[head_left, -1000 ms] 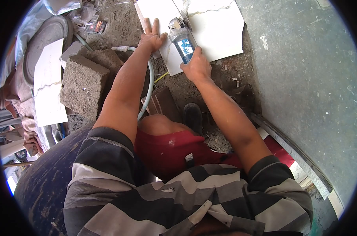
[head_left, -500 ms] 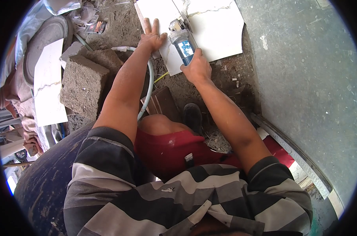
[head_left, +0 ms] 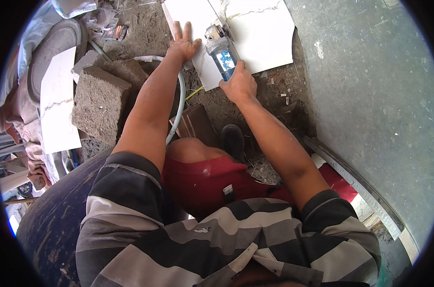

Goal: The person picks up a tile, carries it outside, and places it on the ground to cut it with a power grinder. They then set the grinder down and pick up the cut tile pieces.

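Blue body and metal head mark the angle grinder (head_left: 221, 53), which my right hand (head_left: 240, 84) grips by its rear end. Its disc side faces right, over a white marble-patterned tile (head_left: 262, 36). A straight line runs along the tile past the grinder's head. Left of that line, my left hand (head_left: 183, 47) lies spread on the tile's left edge, fingers pointing away from me. The tile rests low over the dirt ground.
Rough concrete blocks (head_left: 102, 100) sit left of my left arm, beside another white tile piece (head_left: 59, 103). A pale hose (head_left: 182, 98) curves under that arm. A brown tile (head_left: 196, 124) lies near my boot (head_left: 232, 142). A grey surface (head_left: 365, 95) fills the right side.
The whole view has shifted very slightly. Both hands and the grinder keep nearly the same place on the tile.
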A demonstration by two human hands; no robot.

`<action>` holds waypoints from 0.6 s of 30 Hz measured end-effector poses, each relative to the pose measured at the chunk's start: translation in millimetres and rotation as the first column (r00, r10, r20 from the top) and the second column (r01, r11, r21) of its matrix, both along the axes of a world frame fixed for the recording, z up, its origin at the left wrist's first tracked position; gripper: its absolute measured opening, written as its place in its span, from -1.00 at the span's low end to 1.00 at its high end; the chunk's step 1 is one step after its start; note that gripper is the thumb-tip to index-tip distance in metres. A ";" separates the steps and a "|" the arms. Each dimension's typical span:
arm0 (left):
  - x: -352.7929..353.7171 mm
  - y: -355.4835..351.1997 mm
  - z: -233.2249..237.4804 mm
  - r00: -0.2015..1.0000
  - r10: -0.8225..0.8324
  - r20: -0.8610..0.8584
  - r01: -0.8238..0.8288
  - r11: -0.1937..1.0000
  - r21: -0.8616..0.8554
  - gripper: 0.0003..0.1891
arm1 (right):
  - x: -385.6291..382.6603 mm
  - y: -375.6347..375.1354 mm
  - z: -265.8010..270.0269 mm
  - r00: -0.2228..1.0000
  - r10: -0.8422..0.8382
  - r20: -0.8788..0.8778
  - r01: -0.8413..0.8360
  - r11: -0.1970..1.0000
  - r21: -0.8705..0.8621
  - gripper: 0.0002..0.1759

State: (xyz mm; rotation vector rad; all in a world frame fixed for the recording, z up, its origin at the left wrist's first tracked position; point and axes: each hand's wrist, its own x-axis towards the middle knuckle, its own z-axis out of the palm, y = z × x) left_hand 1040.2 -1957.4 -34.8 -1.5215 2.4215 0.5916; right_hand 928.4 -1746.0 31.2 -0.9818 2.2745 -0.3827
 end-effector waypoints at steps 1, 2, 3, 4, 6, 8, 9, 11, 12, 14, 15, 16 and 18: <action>0.1 0.5 0.5 1.000 0.007 0.000 -0.007 1.000 -0.003 -0.15 | 0.1 0.6 -1.3 1.000 0.000 0.000 0.000 1.000 0.000 -0.27; -0.2 0.5 1.1 1.000 0.008 0.000 -0.008 1.000 -0.003 -0.15 | -0.1 1.0 -2.6 1.000 0.000 0.000 0.000 1.000 -0.003 -0.27; -0.2 0.3 1.0 1.000 0.006 0.006 -0.006 1.000 -0.005 -0.15 | -0.1 1.2 -2.4 1.000 -0.001 0.001 0.001 1.000 -0.004 -0.27; -0.3 0.2 0.8 1.000 0.002 0.013 -0.002 1.000 -0.006 -0.14 | 0.1 1.6 -2.2 1.000 -0.001 0.001 0.001 1.000 -0.004 -0.27; 0.4 0.3 0.0 1.000 0.004 -0.002 -0.004 1.000 0.000 -0.15 | 0.6 3.1 -1.2 1.000 -0.004 0.000 0.004 1.000 -0.002 -0.27; 0.6 -0.7 -0.9 1.000 0.008 -0.018 -0.008 1.000 0.004 -0.15 | 0.2 3.2 0.5 1.000 -0.002 0.010 0.002 1.000 0.019 -0.26; 0.5 -0.8 -1.2 1.000 0.005 -0.018 -0.005 1.000 -0.005 -0.15 | 0.3 3.5 1.6 1.000 0.000 0.020 -0.001 0.999 0.041 -0.24; 0.4 0.3 -2.5 1.000 0.003 -0.018 -0.004 1.000 -0.012 -0.15 | 0.4 4.7 3.9 1.000 -0.001 0.023 0.000 0.999 0.047 -0.24; -0.3 0.6 -1.2 1.000 0.009 -0.013 -0.009 1.000 -0.004 -0.15 | 0.6 4.9 4.2 1.000 -0.003 0.026 0.001 0.999 0.051 -0.24; 0.3 1.1 1.4 1.000 0.015 -0.004 -0.015 1.000 0.007 -0.15 | 1.4 5.8 3.7 1.000 -0.006 0.031 0.004 0.999 0.052 -0.24; 0.3 0.2 0.2 1.000 0.012 -0.005 -0.012 1.000 0.002 -0.14 | 1.2 6.6 3.6 0.999 -0.007 0.033 0.005 0.999 0.054 -0.23; 0.0 -0.5 -1.3 1.000 0.009 -0.007 -0.009 1.000 -0.004 -0.14 | 1.0 7.2 3.4 0.999 -0.005 0.033 0.003 0.998 0.057 -0.23; 1.9 -2.2 -4.6 0.999 0.009 -0.038 -0.009 1.000 -0.008 -0.14 | 1.2 8.9 1.9 0.999 -0.009 0.034 0.007 0.998 0.061 -0.23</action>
